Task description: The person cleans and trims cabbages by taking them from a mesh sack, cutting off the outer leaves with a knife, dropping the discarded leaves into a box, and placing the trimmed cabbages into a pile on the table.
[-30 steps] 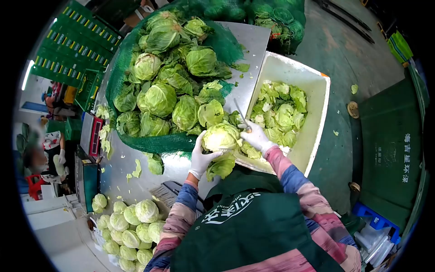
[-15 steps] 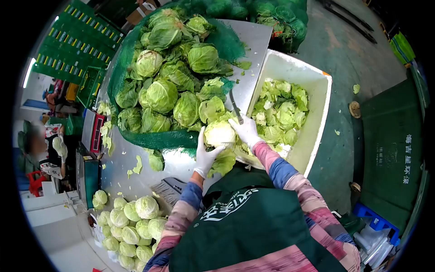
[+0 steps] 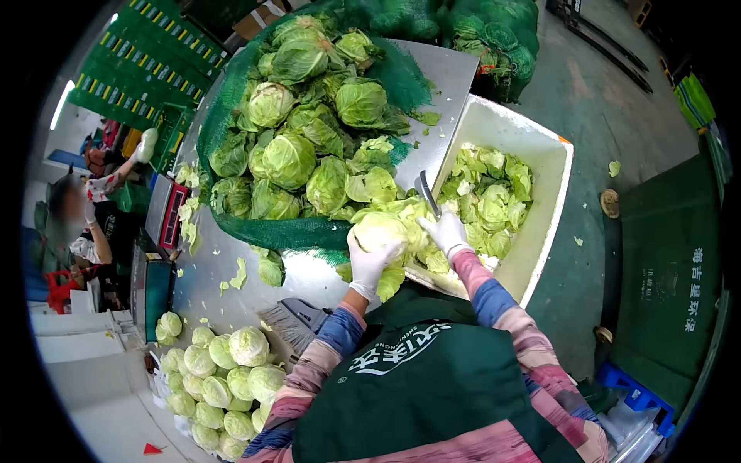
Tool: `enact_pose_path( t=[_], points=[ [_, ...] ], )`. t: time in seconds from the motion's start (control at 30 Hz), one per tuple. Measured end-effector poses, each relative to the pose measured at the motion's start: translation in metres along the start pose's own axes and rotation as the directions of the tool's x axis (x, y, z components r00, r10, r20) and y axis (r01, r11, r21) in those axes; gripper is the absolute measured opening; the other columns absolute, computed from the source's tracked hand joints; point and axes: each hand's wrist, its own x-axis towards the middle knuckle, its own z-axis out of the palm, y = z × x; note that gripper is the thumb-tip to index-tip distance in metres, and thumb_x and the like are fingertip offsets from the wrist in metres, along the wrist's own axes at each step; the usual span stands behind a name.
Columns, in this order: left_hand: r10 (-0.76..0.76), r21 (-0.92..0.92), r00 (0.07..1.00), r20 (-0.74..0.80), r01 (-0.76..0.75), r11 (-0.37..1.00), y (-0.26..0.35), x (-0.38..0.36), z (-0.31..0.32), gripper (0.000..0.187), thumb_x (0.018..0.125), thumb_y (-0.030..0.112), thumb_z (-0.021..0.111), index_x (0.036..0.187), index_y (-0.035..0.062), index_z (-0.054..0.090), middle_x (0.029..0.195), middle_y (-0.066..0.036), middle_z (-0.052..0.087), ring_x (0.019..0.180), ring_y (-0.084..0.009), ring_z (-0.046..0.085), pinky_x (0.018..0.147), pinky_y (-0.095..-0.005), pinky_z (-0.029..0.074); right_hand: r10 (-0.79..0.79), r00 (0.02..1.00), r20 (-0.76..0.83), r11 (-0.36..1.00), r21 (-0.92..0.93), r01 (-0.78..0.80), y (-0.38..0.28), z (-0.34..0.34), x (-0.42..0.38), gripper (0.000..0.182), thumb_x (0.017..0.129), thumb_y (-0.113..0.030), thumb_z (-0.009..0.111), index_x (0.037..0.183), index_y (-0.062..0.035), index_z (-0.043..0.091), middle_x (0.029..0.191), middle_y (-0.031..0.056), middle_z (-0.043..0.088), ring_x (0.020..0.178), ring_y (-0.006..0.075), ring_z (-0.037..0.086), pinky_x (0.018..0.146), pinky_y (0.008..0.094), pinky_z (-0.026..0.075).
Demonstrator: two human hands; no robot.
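Note:
My gloved left hand grips a pale cabbage from its near side, fingers curved around it. In my gloved right hand is a knife, its blade pointing up and away from me. Loosened outer leaves spread between the cabbage and my right fingers, which are right at their edge. Beyond my hands lies a heap of untrimmed cabbages on an opened green net. To the right, a white foam box holds many torn leaves.
Pale trimmed cabbages are piled at lower left. A brush and leaf scraps lie on the metal table. A scale stands at left, near a co-worker. A large green bin stands at far right.
My right hand has moved slightly right, away from the cabbage, and leaves now stretch between them. The knife's angle has shifted. The co-worker at left has raised a cabbage.

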Motion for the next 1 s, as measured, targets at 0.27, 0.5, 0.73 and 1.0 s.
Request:
enact_pose_path(
  t=[0.27,0.5,0.73,1.0],
  points=[
    [0.247,0.739,0.954,0.173,-0.291,0.608,0.016,0.011,0.018,0.104,0.054,0.029,0.080,0.138,-0.0047,0.029,0.130,-0.025,0.040,0.118,-0.0416,0.041,0.103,-0.0447,0.035,-0.381,0.913,0.143,0.916,-0.073,0.394,-0.056,-0.059,-0.040,0.062,0.094,-0.051,0.045,0.145,-0.0165,0.033,0.067,0.0201,0.062,0.062,0.0390,0.062,0.058,0.0474,0.049],
    [0.363,0.745,0.892,0.271,-0.433,0.507,0.013,0.006,0.015,0.104,0.055,0.027,0.081,0.138,-0.0079,0.030,0.133,-0.028,0.040,0.122,-0.0412,0.041,0.104,-0.0432,0.034,-0.427,0.859,0.282,0.882,-0.078,0.464,-0.063,-0.057,-0.030,0.066,0.095,-0.053,0.039,0.146,-0.0124,0.031,0.074,0.0214,0.064,0.063,0.0369,0.063,0.060,0.0448,0.050],
    [0.311,0.579,0.926,0.213,-0.376,0.724,0.007,-0.013,-0.016,0.102,0.059,0.016,0.082,0.142,-0.0060,0.027,0.140,-0.025,0.037,0.129,-0.0306,0.043,0.107,-0.0374,0.037,0.093,0.948,0.304,0.956,0.239,-0.170,-0.015,-0.081,0.003,0.041,0.096,-0.041,0.049,0.130,-0.0191,0.057,0.076,0.0124,0.066,0.052,0.0176,0.058,0.056,0.0319,0.050],
    [0.217,0.619,0.969,0.117,-0.243,0.747,0.007,-0.016,-0.024,0.087,0.058,0.020,0.082,0.131,-0.0008,0.040,0.121,-0.019,0.045,0.113,-0.0322,0.047,0.100,-0.0391,0.039,-0.327,0.940,0.099,0.907,0.314,0.282,-0.060,-0.044,-0.056,0.082,0.081,-0.045,0.069,0.145,-0.0083,0.033,0.104,0.0161,0.067,0.083,0.0283,0.068,0.078,0.0359,0.053]
  ],
)
